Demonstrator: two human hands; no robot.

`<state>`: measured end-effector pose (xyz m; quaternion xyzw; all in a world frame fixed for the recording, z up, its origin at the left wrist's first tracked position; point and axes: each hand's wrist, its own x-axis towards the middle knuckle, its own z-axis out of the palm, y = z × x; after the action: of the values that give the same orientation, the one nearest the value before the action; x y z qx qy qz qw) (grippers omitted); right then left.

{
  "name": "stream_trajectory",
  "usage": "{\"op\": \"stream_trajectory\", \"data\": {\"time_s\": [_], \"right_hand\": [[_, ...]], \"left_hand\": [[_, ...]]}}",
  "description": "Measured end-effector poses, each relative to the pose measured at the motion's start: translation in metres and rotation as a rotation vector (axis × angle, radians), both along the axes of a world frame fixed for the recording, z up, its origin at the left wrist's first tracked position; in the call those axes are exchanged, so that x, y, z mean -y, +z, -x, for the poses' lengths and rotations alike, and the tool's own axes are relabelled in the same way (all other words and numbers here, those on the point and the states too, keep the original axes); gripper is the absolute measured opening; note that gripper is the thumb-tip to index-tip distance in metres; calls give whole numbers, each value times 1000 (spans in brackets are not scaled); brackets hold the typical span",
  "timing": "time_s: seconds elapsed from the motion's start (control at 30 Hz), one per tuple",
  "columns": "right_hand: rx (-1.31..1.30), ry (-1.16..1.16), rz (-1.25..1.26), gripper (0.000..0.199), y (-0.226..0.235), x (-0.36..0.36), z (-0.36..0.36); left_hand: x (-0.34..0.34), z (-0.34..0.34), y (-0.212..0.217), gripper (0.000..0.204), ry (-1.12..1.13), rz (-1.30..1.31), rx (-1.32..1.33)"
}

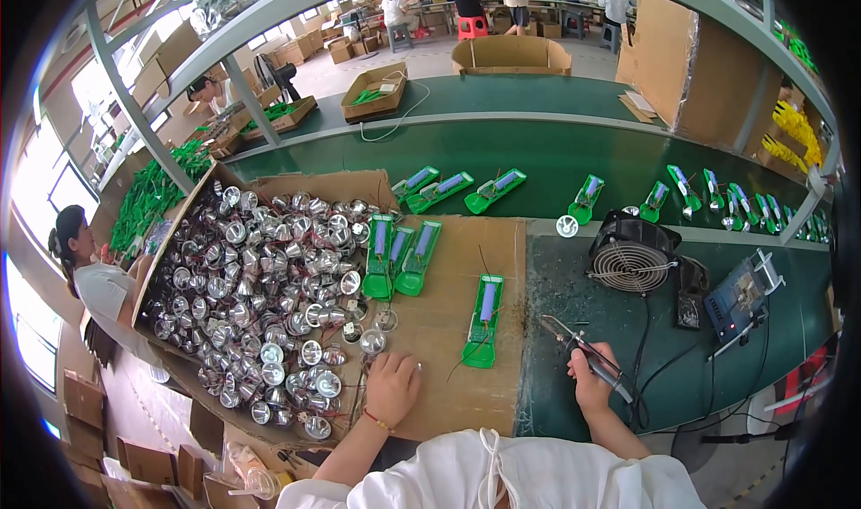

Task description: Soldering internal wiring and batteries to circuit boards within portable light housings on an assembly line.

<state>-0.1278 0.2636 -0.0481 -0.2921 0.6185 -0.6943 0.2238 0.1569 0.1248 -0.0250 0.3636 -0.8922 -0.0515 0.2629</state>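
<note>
My left hand lies palm down on the cardboard sheet, its fingers curled together; whatever may be under them is hidden. Just beyond its fingertips sits a silver lamp reflector, at the edge of a big heap of reflectors with thin wires. My right hand grips a soldering iron, its thin metal tip pointing up and left. Between the hands rests a green plastic housing holding a blue cylindrical battery, with loose wires. Three similar green housings lie beside the heap.
A black fan with a round guard and a blue soldering station stand at the right, with cables trailing down. More green housings line the far green bench. A cardboard tray sits beyond. Another person works at the left.
</note>
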Motion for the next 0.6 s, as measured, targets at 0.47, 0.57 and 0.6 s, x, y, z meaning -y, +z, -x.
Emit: {"op": "stream_trajectory", "data": {"time_s": [0.47, 0.57, 0.6], "right_hand": [[-39, 38, -21, 15, 7, -2, -5], [-3, 17, -31, 16, 8, -3, -6], [-2, 15, -23, 16, 9, -3, -7]], "left_hand": [[-7, 13, 6, 23, 125, 62, 259], [-5, 16, 10, 21, 85, 11, 224], [-4, 18, 11, 20, 100, -23, 219]]}}
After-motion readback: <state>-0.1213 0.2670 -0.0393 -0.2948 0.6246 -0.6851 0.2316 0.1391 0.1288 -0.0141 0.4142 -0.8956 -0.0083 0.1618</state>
